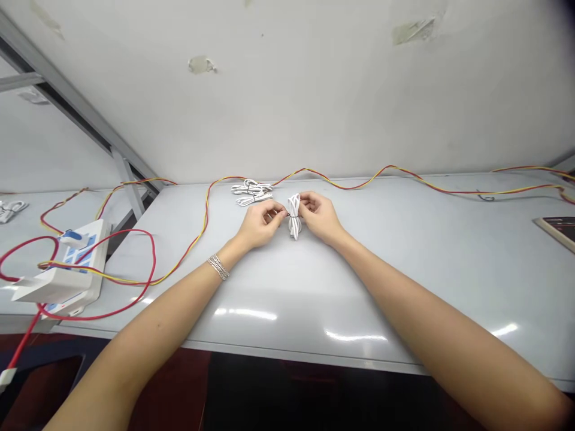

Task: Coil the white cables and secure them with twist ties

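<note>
A white cable bundle [294,224], bound at its middle with a thin black tie, stands between my two hands over the grey table. My right hand [320,216] grips its right side with bent fingers. From the left, my left hand [264,223] pinches at the dark tie end beside the bundle, thumb and forefinger together. A bracelet circles my left wrist. Behind my left hand, more white cable bundles [251,191] with dark ties lie on the table.
A white power strip [92,245] with blue sockets and a plugged-in adapter sits at the left, with red and yellow wires [204,224] looping from it along the wall. A dark-topped flat object [559,232] lies at the right edge. Another white cable [11,209] is far left.
</note>
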`<control>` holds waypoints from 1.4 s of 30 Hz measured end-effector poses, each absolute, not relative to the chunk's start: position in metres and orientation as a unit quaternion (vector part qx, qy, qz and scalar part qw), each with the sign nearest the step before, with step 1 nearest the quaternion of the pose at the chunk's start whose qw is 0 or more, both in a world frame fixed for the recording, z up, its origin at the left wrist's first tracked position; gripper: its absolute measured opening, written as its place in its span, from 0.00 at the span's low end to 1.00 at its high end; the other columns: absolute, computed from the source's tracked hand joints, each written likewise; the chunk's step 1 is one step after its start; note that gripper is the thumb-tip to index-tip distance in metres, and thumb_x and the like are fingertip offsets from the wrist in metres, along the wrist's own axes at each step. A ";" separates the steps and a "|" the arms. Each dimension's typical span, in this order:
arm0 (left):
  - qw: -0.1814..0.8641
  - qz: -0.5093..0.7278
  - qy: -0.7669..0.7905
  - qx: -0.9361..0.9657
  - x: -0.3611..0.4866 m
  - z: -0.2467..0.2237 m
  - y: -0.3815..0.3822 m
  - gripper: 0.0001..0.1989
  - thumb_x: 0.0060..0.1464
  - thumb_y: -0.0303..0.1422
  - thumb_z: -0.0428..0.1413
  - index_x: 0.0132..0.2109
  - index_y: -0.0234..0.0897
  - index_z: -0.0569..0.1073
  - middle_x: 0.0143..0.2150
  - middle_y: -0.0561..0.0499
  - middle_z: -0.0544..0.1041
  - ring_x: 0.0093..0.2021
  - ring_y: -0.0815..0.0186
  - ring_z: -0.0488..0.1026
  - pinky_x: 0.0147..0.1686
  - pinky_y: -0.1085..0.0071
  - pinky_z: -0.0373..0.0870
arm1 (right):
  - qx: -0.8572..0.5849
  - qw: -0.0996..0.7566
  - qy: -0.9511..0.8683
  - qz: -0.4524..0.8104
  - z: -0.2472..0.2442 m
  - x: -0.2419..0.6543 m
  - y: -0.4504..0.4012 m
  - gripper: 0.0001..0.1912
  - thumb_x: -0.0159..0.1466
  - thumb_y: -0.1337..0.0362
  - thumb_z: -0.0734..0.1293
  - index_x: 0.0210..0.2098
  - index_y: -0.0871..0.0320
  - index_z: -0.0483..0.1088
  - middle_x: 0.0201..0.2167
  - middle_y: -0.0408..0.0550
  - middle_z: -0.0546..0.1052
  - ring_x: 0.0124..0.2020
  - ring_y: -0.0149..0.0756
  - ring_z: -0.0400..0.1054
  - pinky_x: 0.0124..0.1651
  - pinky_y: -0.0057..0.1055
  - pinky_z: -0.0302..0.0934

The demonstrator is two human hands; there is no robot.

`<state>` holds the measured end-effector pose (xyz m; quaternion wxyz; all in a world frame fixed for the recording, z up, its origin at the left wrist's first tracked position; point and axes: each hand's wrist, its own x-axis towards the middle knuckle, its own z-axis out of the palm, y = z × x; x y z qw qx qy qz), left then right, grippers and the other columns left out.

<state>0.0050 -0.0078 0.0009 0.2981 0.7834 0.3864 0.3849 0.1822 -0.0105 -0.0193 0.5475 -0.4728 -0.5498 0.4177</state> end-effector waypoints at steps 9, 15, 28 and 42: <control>0.256 0.470 0.387 0.751 0.007 0.005 -0.011 0.08 0.57 0.35 0.57 0.35 0.34 0.74 0.33 0.48 0.76 0.31 0.68 0.71 0.30 0.73 0.68 | -0.483 0.512 -0.594 0.389 -0.006 0.181 -0.021 0.29 0.53 0.49 0.74 0.48 0.58 0.72 0.43 0.52 0.77 0.36 0.34 0.71 0.39 0.32 0.67; 0.272 0.493 0.370 0.739 0.008 0.008 -0.013 0.08 0.59 0.35 0.56 0.35 0.35 0.73 0.33 0.48 0.75 0.31 0.69 0.71 0.30 0.74 0.67 | -0.456 0.494 -0.584 0.455 -0.002 0.180 -0.025 0.45 0.53 0.50 0.75 0.64 0.61 0.59 0.40 0.51 0.78 0.38 0.36 0.72 0.44 0.35 0.67; 0.206 0.542 0.361 0.731 0.009 0.008 -0.016 0.09 0.61 0.36 0.55 0.38 0.36 0.74 0.38 0.47 0.75 0.37 0.68 0.72 0.31 0.76 0.69 | -0.418 0.463 -0.613 0.484 -0.004 0.183 -0.025 0.41 0.60 0.44 0.69 0.64 0.63 0.59 0.37 0.52 0.80 0.39 0.39 0.75 0.51 0.39 0.67; 0.142 0.496 0.363 0.776 0.009 0.007 -0.014 0.06 0.60 0.33 0.56 0.36 0.35 0.74 0.33 0.49 0.75 0.31 0.70 0.72 0.26 0.75 0.66 | -0.372 0.532 -0.524 0.551 -0.004 0.187 -0.022 0.50 0.45 0.56 0.80 0.64 0.59 0.62 0.38 0.50 0.81 0.41 0.41 0.75 0.50 0.41 0.70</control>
